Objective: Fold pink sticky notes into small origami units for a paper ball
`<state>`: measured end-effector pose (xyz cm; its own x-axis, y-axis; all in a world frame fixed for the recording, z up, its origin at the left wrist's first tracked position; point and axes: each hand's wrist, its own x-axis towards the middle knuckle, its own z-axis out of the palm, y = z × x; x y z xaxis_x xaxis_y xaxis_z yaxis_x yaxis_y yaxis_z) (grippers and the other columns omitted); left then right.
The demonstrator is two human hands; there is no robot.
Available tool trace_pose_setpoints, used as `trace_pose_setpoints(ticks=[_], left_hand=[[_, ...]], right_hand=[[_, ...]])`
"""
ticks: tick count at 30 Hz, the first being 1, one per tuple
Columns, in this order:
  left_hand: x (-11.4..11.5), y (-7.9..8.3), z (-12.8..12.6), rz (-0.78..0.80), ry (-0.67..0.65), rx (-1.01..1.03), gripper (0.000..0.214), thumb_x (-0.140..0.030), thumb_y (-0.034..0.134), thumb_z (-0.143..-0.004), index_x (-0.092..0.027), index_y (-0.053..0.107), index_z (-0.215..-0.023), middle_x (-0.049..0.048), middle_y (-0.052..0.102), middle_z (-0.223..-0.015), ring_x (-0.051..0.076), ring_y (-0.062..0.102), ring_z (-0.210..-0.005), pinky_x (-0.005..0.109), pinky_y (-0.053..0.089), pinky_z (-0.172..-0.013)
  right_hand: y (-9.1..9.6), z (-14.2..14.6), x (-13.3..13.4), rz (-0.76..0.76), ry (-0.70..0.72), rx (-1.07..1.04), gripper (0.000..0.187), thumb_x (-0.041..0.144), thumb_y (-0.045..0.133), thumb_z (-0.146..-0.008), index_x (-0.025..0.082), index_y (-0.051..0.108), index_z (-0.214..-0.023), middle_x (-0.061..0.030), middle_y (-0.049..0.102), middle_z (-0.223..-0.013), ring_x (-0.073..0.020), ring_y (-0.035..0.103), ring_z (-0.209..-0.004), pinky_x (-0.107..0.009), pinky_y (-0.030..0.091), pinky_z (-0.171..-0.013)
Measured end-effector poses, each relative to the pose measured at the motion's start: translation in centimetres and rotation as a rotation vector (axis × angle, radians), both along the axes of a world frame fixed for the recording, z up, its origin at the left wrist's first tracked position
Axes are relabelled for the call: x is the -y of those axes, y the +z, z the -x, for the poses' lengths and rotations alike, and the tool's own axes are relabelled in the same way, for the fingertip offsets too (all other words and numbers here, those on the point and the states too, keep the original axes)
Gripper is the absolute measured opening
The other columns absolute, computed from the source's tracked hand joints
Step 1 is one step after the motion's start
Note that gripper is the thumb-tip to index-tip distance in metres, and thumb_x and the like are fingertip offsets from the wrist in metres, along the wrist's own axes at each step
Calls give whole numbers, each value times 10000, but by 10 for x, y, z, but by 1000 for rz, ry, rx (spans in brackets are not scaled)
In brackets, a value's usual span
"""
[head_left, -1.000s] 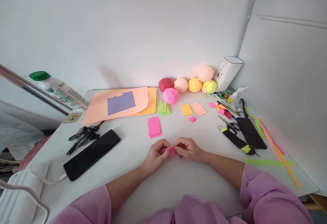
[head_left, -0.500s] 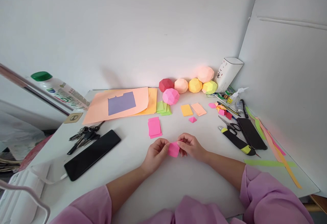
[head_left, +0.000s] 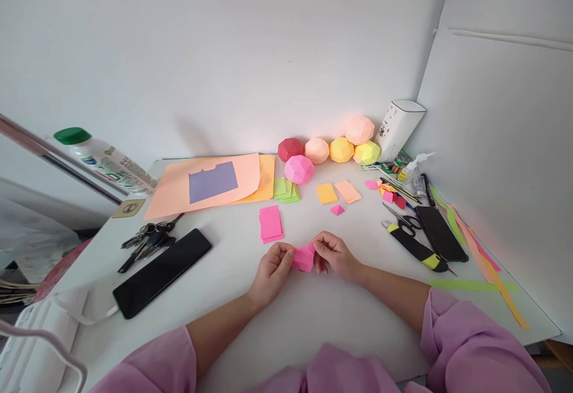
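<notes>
A small pink paper piece point(head_left: 304, 258) is stretched between my two hands, just above the white table. My left hand point(head_left: 274, 266) pinches its left edge between thumb and fingers. At the upper right corner, my right hand point(head_left: 335, 255) pinches it, the fingertips partly hidden behind. Beyond my left hand lies a stack of pink paper rectangles point(head_left: 271, 223). A small folded pink piece point(head_left: 337, 209) rests beyond my right hand, near an orange paper stack point(head_left: 326, 193) and a peach paper stack point(head_left: 348, 191).
Faceted paper balls point(head_left: 299, 169) line the wall. Scissors point(head_left: 406, 220), a utility knife point(head_left: 416, 248) and a dark phone point(head_left: 441, 233) lie right; paper strips point(head_left: 470, 286) run along that edge. Keys point(head_left: 150, 239) and a black power bank-like slab point(head_left: 161, 273) lie left. Green notes point(head_left: 286, 190) sit behind.
The pink paper piece has tilted and now shows more of its width between my hands. My right fingers have shifted slightly at its upper right corner.
</notes>
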<state>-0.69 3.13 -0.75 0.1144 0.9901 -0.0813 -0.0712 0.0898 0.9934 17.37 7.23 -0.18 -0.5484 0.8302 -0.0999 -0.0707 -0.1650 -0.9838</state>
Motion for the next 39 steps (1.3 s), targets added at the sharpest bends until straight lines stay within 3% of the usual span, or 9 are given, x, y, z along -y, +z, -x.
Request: trace_pose_setpoints(ticks=[5,9,14,21,28,36,39], left_hand=[[1,2,-1,-33,-49,36,271,-449,485,-866,-179,479,-842,28,648,-736,167,629,-713,329,498,-699],[0,0,0,-47,-16,46,254,-431,504,-861,-177,492,-859,29,652,-740,158,623,-707,314,492,-691],[1,-5,2,-81,67,-38,267,-440,538,-835,-175,540,-869,49,659,-815,153,604,-746,285,481,-690],[0,-3,2,-117,49,57,214,-381,579,-817,-192,550,-913,101,633,-1098,199,590,-1000,348,466,-864],[-1,-4,2,-84,-24,-22,302,-368,630,-771,-198,554,-1009,-8,564,-713,115,524,-620,244,441,-580],[-4,-9,4,-220,-105,-61,188,-288,612,-789,-217,624,-963,23,550,-811,147,529,-756,279,452,-680],[-5,-8,3,-171,-77,-15,198,-305,627,-780,-209,616,-953,18,554,-799,140,529,-738,273,454,-676]], right_hand=[[1,1,0,25,-14,-3,315,482,459,-885,170,494,-865,37,557,-515,-103,529,-434,-206,391,-407],[1,1,0,34,-23,6,311,461,524,-857,182,482,-987,57,541,-540,-108,548,-455,-198,386,-395],[2,1,-1,21,-24,67,298,469,526,-848,178,471,-817,53,534,-504,-96,513,-434,-201,382,-403],[1,0,-1,21,21,106,276,435,544,-835,182,462,-764,48,551,-482,-94,497,-415,-204,378,-404],[1,0,-1,16,47,144,267,398,571,-814,187,445,-708,79,475,-445,-66,418,-360,-190,328,-389],[6,1,-1,-9,59,199,277,385,577,-808,184,440,-675,82,424,-462,-58,390,-365,-187,297,-376],[6,1,-1,-9,83,192,269,399,608,-787,179,470,-718,75,435,-497,-64,400,-406,-191,329,-402]])
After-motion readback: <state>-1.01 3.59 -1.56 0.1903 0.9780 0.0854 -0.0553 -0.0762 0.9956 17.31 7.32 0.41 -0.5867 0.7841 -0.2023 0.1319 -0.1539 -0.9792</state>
